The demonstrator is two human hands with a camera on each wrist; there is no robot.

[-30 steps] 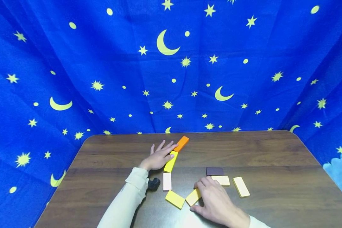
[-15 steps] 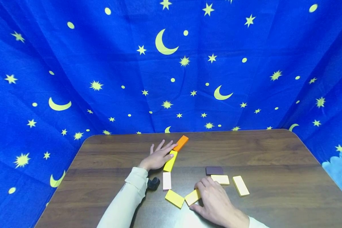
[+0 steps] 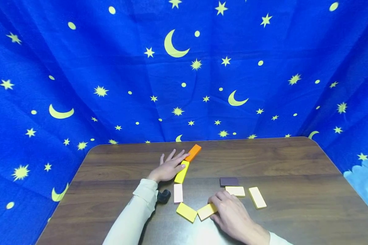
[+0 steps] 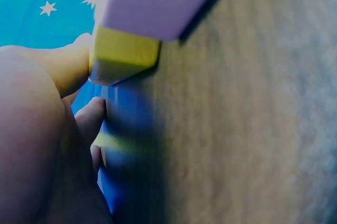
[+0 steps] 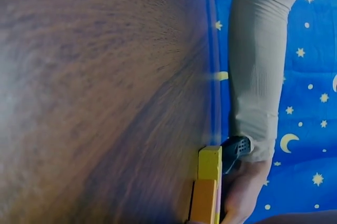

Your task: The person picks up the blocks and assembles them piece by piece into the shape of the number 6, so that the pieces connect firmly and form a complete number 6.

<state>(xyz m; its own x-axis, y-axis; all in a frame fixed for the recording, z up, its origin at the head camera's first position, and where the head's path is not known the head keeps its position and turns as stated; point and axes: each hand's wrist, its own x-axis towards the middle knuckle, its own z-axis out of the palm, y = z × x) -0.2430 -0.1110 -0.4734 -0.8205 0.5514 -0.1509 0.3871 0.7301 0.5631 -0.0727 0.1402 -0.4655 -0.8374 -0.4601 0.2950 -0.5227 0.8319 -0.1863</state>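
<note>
Flat wooden blocks lie end to end in a curve on the table. My left hand (image 3: 168, 169) has its fingers spread, the index fingertip at the orange block (image 3: 194, 152) and the thumb on the bright yellow block (image 3: 182, 172). Below these are a pale pink block (image 3: 178, 193) and a yellow block (image 3: 186, 212). The right hand (image 3: 233, 214) holds a pale yellow-orange block (image 3: 206, 212) by its right end, fingers curled over the far side and thumb at the near side. That block's left corner meets the yellow block. The right wrist view shows its orange-toned end (image 5: 203, 201).
Beyond the right hand lie a dark purple block (image 3: 229, 182) and a cream block (image 3: 235, 191), with another cream block (image 3: 257, 198) further right. A black wrist camera (image 3: 164, 196) is on the left wrist. Blue star-patterned cloth (image 3: 184, 75) hangs behind the table (image 3: 282, 163).
The right thumb has drawn back to the right along the near side of the pale yellow-orange block. The head view has shifted slightly; the left hand and the blocks keep their arrangement.
</note>
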